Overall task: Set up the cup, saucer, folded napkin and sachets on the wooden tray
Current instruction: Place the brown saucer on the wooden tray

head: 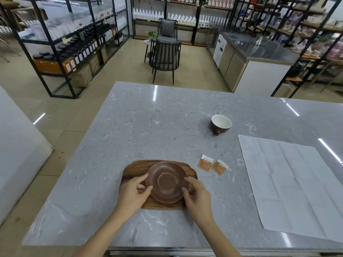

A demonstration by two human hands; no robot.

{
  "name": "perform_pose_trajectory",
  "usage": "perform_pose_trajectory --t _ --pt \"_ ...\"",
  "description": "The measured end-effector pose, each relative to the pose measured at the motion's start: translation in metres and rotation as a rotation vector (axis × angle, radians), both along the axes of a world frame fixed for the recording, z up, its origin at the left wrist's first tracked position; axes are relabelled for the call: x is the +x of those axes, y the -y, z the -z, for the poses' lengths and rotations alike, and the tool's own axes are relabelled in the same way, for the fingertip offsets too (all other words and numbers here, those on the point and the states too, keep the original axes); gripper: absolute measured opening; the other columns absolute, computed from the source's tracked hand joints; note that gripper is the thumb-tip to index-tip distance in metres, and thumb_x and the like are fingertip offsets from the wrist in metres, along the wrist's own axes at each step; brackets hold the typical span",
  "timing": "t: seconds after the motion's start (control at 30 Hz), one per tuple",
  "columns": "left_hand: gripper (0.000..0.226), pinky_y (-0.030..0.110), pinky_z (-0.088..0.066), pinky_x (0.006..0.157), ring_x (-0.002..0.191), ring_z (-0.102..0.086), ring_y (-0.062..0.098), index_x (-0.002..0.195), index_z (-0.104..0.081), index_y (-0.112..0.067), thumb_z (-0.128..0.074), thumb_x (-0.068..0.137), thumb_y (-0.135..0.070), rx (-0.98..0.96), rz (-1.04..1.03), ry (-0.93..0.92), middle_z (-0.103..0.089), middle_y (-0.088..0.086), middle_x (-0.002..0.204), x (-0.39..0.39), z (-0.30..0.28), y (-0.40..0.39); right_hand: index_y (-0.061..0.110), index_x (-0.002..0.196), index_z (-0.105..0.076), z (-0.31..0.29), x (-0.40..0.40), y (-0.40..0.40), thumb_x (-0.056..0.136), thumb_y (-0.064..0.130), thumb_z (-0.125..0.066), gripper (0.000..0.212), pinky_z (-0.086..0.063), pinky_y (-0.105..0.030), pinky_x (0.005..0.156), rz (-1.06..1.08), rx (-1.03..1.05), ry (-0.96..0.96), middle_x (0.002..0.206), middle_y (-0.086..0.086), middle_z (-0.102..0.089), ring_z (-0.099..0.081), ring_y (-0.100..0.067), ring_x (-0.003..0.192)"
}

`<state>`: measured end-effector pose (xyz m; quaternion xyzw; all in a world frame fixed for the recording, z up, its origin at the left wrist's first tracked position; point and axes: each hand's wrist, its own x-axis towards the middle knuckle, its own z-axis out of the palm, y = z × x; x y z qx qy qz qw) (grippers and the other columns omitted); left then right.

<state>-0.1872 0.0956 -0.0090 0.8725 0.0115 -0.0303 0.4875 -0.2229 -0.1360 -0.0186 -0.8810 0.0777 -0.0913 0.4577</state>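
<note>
A brown saucer (167,181) lies on the wooden tray (135,170) near the table's front edge. My left hand (134,192) grips the saucer's left rim, and my right hand (196,193) grips its right rim. A dark cup (220,124) with a white inside stands on the table farther back and to the right, its handle toward me. Two orange sachets (212,165) lie flat just right of the tray. A large white napkin (295,184) is spread unfolded at the table's right side.
The grey marble table (148,127) ends at a left edge with floor beyond. Two dark chairs (165,54) stand beyond the far edge, with shelves of bottles on the left and at the back. A steel counter (259,51) stands at the back right.
</note>
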Motion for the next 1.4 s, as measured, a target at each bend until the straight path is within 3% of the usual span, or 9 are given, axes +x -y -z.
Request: perform_pose_trajectory --t 0.1,0.17,0.23,0.33,0.43,0.63,0.83,1.03,1.4 --pt "0.056 0.015 -0.057 0.076 0.081 -0.068 -0.003 0.14 -0.059 -0.016 -0.077 0.087 -0.021 0.059 0.034 0.042 -0.07 -0.01 0.105 -0.004 0.002 0.002 0.014 0.126 -0.069 0.003 -0.002 -0.001 0.093 0.006 -0.071 0.034 -0.051 -0.005 0.079 -0.01 -0.032 0.012 0.131 -0.005 -0.063 -0.064 0.0 0.091" --pt "0.061 0.021 -0.059 0.08 0.086 -0.067 0.002 0.144 -0.054 -0.014 -0.076 0.088 -0.022 0.098 0.071 0.073 -0.065 -0.009 0.124 -0.007 0.003 0.003 0.011 0.129 -0.068 0.006 -0.004 -0.001 0.094 0.01 -0.071 0.036 -0.048 -0.001 0.078 -0.018 -0.04 0.007 0.138 -0.006 -0.06 -0.064 0.004 0.092" --pt "0.069 0.022 -0.058 0.088 0.097 -0.066 0.006 0.148 -0.047 -0.017 -0.076 0.087 -0.031 0.123 0.114 0.058 -0.047 -0.012 0.147 -0.011 0.004 0.002 0.014 0.135 -0.065 0.009 -0.008 -0.002 0.093 0.021 -0.073 0.043 -0.054 -0.008 0.083 -0.042 -0.041 -0.005 0.148 -0.002 -0.054 -0.063 0.006 0.102" --pt "0.081 0.038 -0.045 0.112 0.132 -0.052 0.02 0.152 -0.041 -0.017 -0.074 0.085 -0.047 0.183 0.176 0.027 -0.033 -0.008 0.159 -0.017 0.008 -0.001 0.018 0.144 -0.058 0.017 -0.018 -0.006 0.089 0.044 -0.075 0.064 -0.055 -0.031 0.104 -0.074 -0.07 -0.016 0.161 0.003 -0.039 -0.051 -0.008 0.138" --pt "0.09 0.036 -0.03 0.122 0.146 -0.03 0.012 0.154 -0.035 -0.018 -0.074 0.082 -0.054 0.191 0.198 0.03 -0.025 -0.012 0.162 -0.021 0.011 -0.004 0.022 0.15 -0.051 0.025 -0.028 -0.011 0.083 0.066 -0.067 0.082 -0.034 -0.022 0.119 -0.101 -0.108 0.006 0.167 0.008 -0.024 -0.026 -0.006 0.153" --pt "0.088 0.03 -0.026 0.121 0.147 -0.025 0.006 0.156 -0.031 -0.018 -0.07 0.085 -0.054 0.173 0.178 0.049 -0.02 -0.017 0.16 -0.022 0.016 -0.002 0.025 0.147 -0.054 0.027 -0.032 -0.018 0.085 0.066 -0.066 0.075 -0.027 -0.019 0.118 -0.107 -0.124 0.007 0.17 0.007 -0.018 -0.022 -0.007 0.154" --pt "0.088 0.029 -0.024 0.12 0.14 -0.018 -0.003 0.156 -0.032 -0.018 -0.07 0.085 -0.054 0.177 0.155 0.063 -0.02 -0.017 0.16 -0.022 0.022 -0.002 0.027 0.142 -0.061 0.031 -0.031 -0.022 0.085 0.066 -0.066 0.069 -0.037 -0.026 0.116 -0.088 -0.164 0.043 0.169 0.009 -0.018 -0.027 -0.003 0.149" --pt "0.088 0.027 -0.024 0.118 0.139 -0.019 -0.004 0.156 -0.032 -0.019 -0.072 0.084 -0.051 0.172 0.126 0.056 -0.021 -0.02 0.158 -0.022 0.025 -0.002 0.029 0.139 -0.063 0.029 -0.029 -0.023 0.085 0.066 -0.067 0.065 -0.04 -0.03 0.117 -0.091 -0.163 0.04 0.17 0.005 -0.021 -0.031 -0.008 0.151" --pt "0.086 0.029 -0.026 0.118 0.14 -0.02 -0.002 0.157 -0.03 -0.018 -0.071 0.087 -0.049 0.172 0.144 0.065 -0.02 -0.019 0.159 -0.023 0.023 0.001 0.029 0.135 -0.066 0.022 -0.031 -0.022 0.086 0.059 -0.073 0.058 -0.037 -0.022 0.114 -0.094 -0.146 0.005 0.169 0.007 -0.02 -0.032 -0.004 0.148"
